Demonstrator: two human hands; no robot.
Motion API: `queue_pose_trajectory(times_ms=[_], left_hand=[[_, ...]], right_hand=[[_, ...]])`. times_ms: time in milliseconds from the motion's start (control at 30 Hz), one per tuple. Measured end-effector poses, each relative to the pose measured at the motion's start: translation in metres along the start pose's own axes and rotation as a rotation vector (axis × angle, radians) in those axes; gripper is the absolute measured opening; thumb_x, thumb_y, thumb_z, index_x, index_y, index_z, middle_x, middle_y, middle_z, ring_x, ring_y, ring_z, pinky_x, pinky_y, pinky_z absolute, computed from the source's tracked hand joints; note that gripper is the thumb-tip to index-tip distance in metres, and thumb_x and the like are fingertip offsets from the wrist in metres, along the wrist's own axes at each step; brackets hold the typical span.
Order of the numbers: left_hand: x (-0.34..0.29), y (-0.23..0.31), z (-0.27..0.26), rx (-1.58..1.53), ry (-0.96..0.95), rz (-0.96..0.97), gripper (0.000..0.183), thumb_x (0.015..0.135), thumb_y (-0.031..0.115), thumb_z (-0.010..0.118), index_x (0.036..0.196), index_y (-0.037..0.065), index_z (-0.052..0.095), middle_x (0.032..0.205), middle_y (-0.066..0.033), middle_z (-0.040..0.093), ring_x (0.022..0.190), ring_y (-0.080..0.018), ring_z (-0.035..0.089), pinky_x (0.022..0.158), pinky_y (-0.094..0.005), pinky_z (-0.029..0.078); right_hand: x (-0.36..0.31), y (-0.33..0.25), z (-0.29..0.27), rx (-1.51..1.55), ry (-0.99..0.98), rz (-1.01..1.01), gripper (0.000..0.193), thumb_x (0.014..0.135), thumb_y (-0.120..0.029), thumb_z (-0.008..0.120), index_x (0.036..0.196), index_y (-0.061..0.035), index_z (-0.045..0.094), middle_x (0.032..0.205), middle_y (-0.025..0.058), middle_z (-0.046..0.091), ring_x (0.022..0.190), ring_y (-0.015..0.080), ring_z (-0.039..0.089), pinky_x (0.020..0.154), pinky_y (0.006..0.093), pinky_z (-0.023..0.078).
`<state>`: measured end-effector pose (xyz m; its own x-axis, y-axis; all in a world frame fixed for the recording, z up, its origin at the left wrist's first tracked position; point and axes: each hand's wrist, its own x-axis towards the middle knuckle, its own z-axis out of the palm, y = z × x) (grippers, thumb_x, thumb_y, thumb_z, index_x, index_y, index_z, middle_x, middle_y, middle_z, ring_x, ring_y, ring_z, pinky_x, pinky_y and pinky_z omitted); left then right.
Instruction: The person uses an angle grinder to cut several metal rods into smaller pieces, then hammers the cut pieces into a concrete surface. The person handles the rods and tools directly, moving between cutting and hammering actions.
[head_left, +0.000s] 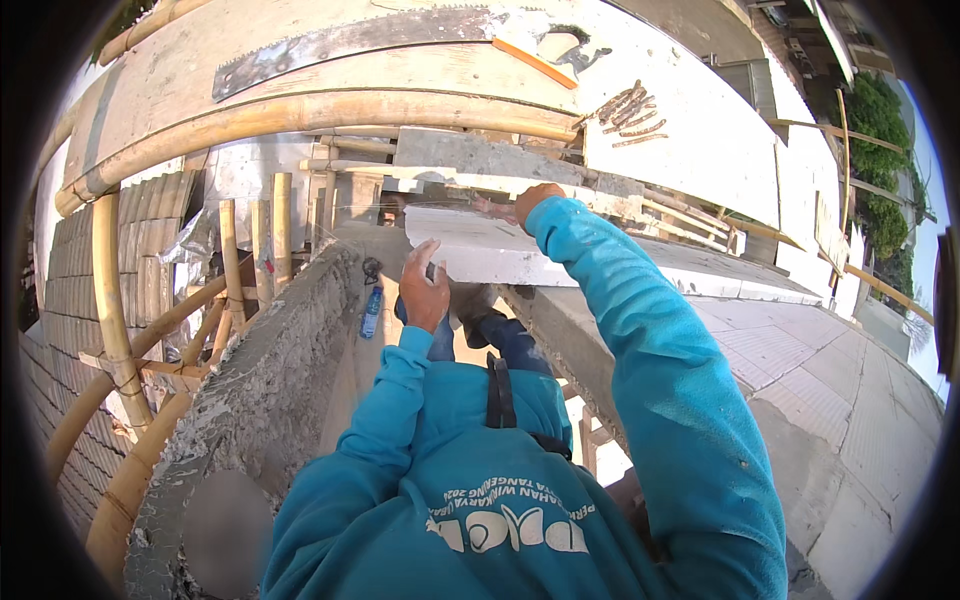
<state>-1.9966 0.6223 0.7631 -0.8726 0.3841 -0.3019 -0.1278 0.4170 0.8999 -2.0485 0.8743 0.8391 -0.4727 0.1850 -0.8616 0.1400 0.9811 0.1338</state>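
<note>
A long white lightweight block (485,252) lies across the top of the wall in front of me. At its near left corner, my left hand (425,287) is closed against the block's end, with a small dark spot by the fingers that I cannot make out. Over the block's far side, my right hand (537,203) is bent into a fist, its fingertips hidden. A reddish-brown shape shows just left of that fist, too unclear to name. To the left of the block runs a thin pale line, like a string.
Beyond a bamboo pole (330,112), a hand saw (350,48) lies on boards, with an orange strip (535,63) and several brown sticks (630,108) nearby. A rough concrete beam (270,370) is at left, beside a blue-labelled bottle (371,312). Bamboo scaffolding (118,310) stands farther left.
</note>
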Motion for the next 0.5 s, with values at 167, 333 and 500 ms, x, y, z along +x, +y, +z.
queue_pose_trajectory(times_ms=[167,333,500], left_hand=[[0.002,0.046,-0.068,-0.955,-0.184,-0.212,0.015,0.086,0.003,0.059,0.1,-0.001,0.064,0.133,-0.0168,0.055,0.126,-0.0301,0.053,0.113,-0.0454,0.037],[-0.001,0.105,-0.105,-1.438,-0.533,-0.111,0.004,0.08,0.003,0.057,0.079,0.006,0.06,0.131,-0.0184,0.056,0.126,-0.0376,0.052,0.116,-0.0567,0.031],[-0.004,0.149,-0.102,-1.61,-0.824,-0.089,0.003,0.07,0.008,0.057,0.069,0.01,0.059,0.122,-0.0157,0.062,0.126,-0.0387,0.051,0.117,-0.0655,0.02]], right_hand=[[-0.029,-0.033,0.024,0.458,0.01,0.112,0.036,0.081,-0.017,0.062,0.113,-0.0028,0.068,0.111,0.0191,0.07,0.104,0.0347,0.068,0.089,0.0437,0.054],[-0.06,-0.081,0.08,0.894,0.21,0.175,0.037,0.089,-0.025,0.059,0.117,-0.0012,0.057,0.106,0.0265,0.068,0.102,0.0408,0.066,0.09,0.0493,0.052],[-0.09,-0.091,0.125,1.407,0.254,0.195,0.042,0.09,-0.028,0.06,0.118,0.0022,0.055,0.103,0.0309,0.066,0.1,0.0456,0.064,0.088,0.0514,0.05]])
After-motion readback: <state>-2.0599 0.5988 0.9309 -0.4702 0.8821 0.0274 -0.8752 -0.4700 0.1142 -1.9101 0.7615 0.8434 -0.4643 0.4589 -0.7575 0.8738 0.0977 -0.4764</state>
